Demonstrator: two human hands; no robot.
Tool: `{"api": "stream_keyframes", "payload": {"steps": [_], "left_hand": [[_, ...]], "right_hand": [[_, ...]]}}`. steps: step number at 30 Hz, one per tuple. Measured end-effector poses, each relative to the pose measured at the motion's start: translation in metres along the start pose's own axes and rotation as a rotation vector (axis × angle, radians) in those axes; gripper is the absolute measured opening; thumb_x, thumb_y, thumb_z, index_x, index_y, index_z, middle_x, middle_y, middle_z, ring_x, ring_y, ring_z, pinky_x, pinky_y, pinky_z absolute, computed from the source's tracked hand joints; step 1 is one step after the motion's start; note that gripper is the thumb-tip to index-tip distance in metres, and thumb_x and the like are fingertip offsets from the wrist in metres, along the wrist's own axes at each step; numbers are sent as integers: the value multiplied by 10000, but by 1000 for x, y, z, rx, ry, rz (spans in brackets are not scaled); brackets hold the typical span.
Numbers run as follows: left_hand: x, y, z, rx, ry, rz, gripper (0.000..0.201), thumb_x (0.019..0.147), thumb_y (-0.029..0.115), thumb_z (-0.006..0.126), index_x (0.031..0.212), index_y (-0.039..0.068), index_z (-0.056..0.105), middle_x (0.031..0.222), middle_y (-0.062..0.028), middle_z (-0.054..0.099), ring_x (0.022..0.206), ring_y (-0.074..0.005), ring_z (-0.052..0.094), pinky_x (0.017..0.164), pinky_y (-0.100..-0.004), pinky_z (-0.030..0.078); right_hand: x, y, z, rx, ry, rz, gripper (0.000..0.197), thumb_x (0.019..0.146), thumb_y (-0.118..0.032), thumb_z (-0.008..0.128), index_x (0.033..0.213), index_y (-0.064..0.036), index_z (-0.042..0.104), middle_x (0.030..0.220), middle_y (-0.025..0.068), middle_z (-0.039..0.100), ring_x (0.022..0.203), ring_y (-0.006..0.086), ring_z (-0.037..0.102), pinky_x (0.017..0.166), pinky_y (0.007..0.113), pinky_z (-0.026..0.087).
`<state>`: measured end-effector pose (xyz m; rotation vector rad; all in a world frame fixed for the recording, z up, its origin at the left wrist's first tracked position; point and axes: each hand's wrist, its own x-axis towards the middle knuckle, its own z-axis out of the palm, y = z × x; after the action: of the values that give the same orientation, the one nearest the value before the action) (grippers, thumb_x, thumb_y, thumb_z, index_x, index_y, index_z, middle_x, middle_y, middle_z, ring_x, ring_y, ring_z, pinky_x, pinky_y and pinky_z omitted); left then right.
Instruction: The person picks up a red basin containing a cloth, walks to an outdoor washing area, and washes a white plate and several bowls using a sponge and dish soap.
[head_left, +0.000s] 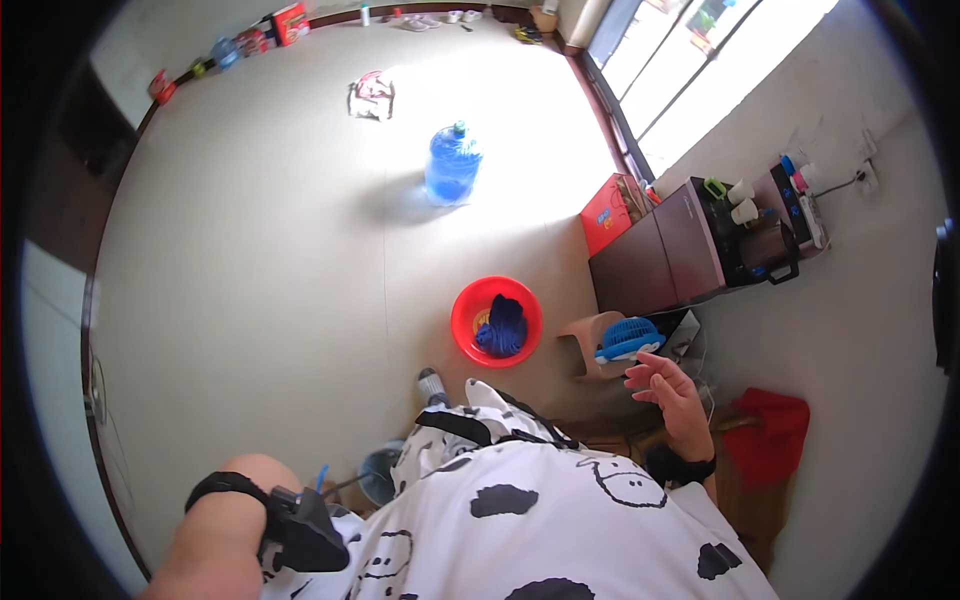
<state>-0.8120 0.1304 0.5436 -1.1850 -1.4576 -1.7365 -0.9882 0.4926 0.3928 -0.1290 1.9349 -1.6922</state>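
Observation:
My right hand [672, 396] is raised at the right, its fingers loosely bent and apart, with nothing in them. Behind its fingertips in the picture is a small blue fan [630, 337] by a beige plastic stool [590, 338]; contact cannot be made out. At the lower left, my left hand [262, 468] shows only as skin beyond a black wrist strap. A dark device on that strap and the angle hide its fingers. On the floor ahead of me stands a red basin [466, 306] with a dark blue cloth [507, 328] bunched inside.
Farther ahead stands a large blue water bottle [453, 168], with a crumpled bag [372, 97] beyond it. A dark cabinet [640, 262] holding cups and a kettle lines the right wall. Beside my feet is a bucket [378, 474]. Red cloth [770, 435] hangs at the right.

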Motion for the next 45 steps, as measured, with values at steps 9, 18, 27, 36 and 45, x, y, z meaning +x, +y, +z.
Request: {"api": "stream_keyframes", "payload": {"steps": [9,18,27,36,45], "left_hand": [[19,-136,-87,-399,28,-116,171,874,287,485,986,238,603,981,75,520,945,-113,445,822,-378,374],[41,-246,-77,-505,85,-234,174,863,305,518,976,185,575,936,55,520,909,-117,457,799,-354,375],[-11,-391,-76,-581,244,-350,222,852,323,551,965,133,546,892,34,520,874,-120,468,776,-329,377],[-227,-564,-77,-99,1082,-1373,184,896,283,489,822,114,492,777,4,470,762,-156,469,682,-291,362],[-507,-527,-59,-135,1337,-2140,101,855,106,512,949,97,476,811,-14,495,743,-137,496,637,-261,403]], "right_hand": [[50,11,18,60,51,178,340,909,-149,487,1228,-35,463,1048,67,581,948,122,554,791,258,446],[194,100,-21,66,-17,335,331,906,-239,492,1190,-69,489,1013,15,590,912,91,550,732,240,432],[310,289,-52,242,142,585,323,903,-301,493,1157,-101,503,972,16,592,862,99,567,688,260,444],[363,574,-34,-53,444,738,534,808,-318,601,1209,3,457,1031,125,599,941,236,575,808,329,450],[377,725,28,-153,665,941,721,764,-304,651,1322,-6,308,1191,207,511,1089,303,516,911,367,406]]}}
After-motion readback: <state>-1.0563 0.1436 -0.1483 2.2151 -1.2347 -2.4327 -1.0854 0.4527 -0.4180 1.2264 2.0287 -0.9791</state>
